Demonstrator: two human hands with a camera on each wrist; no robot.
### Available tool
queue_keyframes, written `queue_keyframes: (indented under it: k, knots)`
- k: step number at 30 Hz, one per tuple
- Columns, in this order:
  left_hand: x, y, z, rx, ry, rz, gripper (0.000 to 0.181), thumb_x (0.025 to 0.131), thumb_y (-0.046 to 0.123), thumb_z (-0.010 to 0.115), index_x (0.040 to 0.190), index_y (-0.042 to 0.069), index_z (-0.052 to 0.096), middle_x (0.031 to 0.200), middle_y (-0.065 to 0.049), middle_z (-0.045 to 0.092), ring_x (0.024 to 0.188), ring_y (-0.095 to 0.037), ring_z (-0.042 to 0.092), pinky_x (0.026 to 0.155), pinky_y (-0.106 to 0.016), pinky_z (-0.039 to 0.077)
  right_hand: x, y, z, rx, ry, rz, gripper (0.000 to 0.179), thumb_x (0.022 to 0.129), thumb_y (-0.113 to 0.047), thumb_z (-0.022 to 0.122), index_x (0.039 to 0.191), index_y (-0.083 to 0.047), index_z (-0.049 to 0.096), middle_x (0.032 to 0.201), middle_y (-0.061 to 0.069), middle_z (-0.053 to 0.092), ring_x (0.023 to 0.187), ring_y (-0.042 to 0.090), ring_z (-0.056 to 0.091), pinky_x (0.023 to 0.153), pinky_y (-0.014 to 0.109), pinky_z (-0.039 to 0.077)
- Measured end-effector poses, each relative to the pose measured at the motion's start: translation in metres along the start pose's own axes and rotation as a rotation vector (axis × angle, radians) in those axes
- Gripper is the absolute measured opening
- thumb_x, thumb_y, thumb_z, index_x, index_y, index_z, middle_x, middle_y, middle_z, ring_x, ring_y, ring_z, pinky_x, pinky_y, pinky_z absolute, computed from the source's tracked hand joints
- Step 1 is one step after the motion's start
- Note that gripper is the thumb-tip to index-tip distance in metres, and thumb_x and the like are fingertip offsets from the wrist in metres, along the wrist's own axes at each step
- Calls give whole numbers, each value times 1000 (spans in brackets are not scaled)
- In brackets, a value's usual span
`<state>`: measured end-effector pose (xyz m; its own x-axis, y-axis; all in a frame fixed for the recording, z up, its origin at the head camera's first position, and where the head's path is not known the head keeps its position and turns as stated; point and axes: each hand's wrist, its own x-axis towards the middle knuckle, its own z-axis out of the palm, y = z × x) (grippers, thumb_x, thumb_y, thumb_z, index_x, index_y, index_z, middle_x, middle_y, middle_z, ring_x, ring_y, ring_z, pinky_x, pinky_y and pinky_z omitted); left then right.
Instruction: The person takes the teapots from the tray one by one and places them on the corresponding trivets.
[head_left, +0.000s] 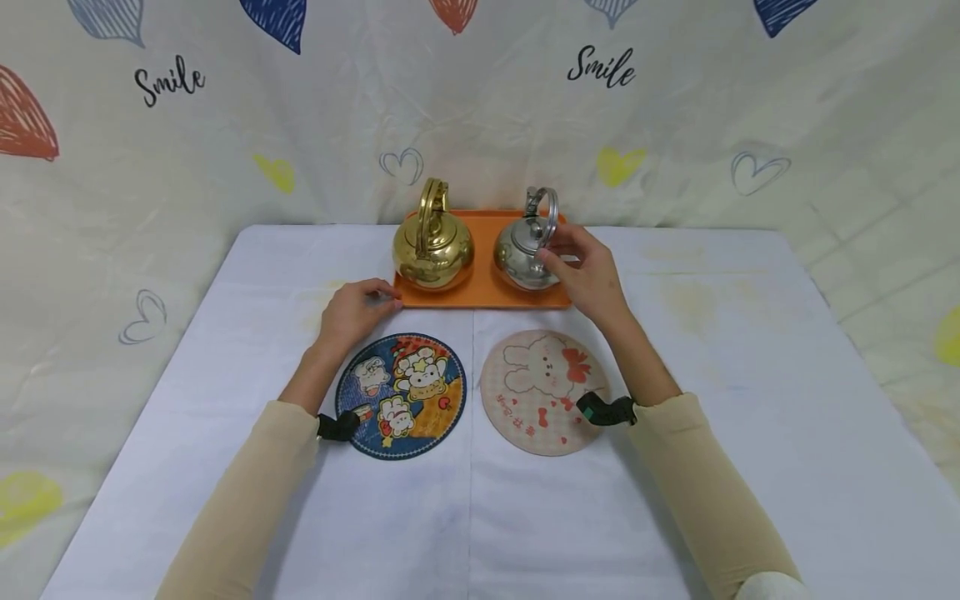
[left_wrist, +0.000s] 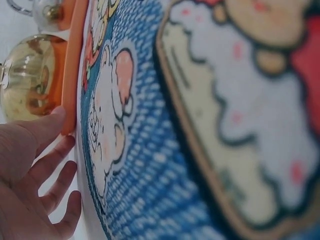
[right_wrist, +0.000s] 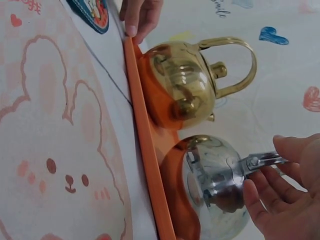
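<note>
In the head view, a silver kettle (head_left: 517,258) with an upright loop handle stands on the right of an orange tray (head_left: 483,297). A gold kettle (head_left: 431,262) stands at the tray's left. My right hand (head_left: 588,271) is at the silver kettle's handle (right_wrist: 257,162), with thumb and fingers spread loosely on either side of it in the right wrist view. At the tray's front left corner is my left hand (head_left: 356,312). Its thumb touches the orange rim in the left wrist view, and the other fingers stay extended beside it.
A round blue and orange cartoon mat (head_left: 401,396) lies in front of the tray on the left. Right of it lies a round pink rabbit mat (head_left: 546,392). White cloth (head_left: 472,525) covers the table, and a printed curtain (head_left: 487,100) hangs close behind the tray.
</note>
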<state>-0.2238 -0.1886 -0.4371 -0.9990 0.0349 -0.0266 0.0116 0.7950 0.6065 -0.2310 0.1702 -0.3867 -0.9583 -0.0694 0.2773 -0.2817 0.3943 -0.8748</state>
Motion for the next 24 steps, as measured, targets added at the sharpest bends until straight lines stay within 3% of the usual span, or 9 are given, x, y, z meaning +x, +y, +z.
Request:
queue_keyframes:
  k: [8, 12, 18, 24]
  knots:
    - [0, 0, 0, 6, -4, 5, 26, 99, 34, 72, 119, 17, 76, 139, -12, 69, 140, -35, 56, 117, -56, 44, 4, -5, 6, 2, 16, 23, 37, 101, -15, 70, 134, -2, 64, 127, 18, 68, 117, 27, 66, 107, 46, 55]
    - [0, 1, 0, 10, -8, 0, 26, 99, 33, 72, 119, 17, 76, 140, -12, 68, 141, -35, 56, 117, -56, 44, 6, -3, 7, 22, 53, 31, 34, 100, -13, 70, 131, -2, 65, 125, 18, 70, 113, 22, 68, 107, 39, 56]
    - [1, 2, -1, 12, -11, -5, 26, 99, 32, 72, 120, 17, 76, 141, -12, 68, 142, -35, 55, 118, -55, 43, 8, -1, 7, 78, 89, 32, 32, 98, -11, 72, 128, -2, 68, 123, 17, 72, 104, 7, 67, 98, 22, 56]
    - [0, 2, -1, 5, -18, -9, 26, 100, 32, 71, 119, 16, 76, 142, -11, 67, 143, -35, 54, 119, -56, 42, 9, 2, 6, 154, 90, 33, 33, 96, -10, 75, 128, -2, 69, 119, 12, 73, 101, 4, 67, 93, 16, 54]
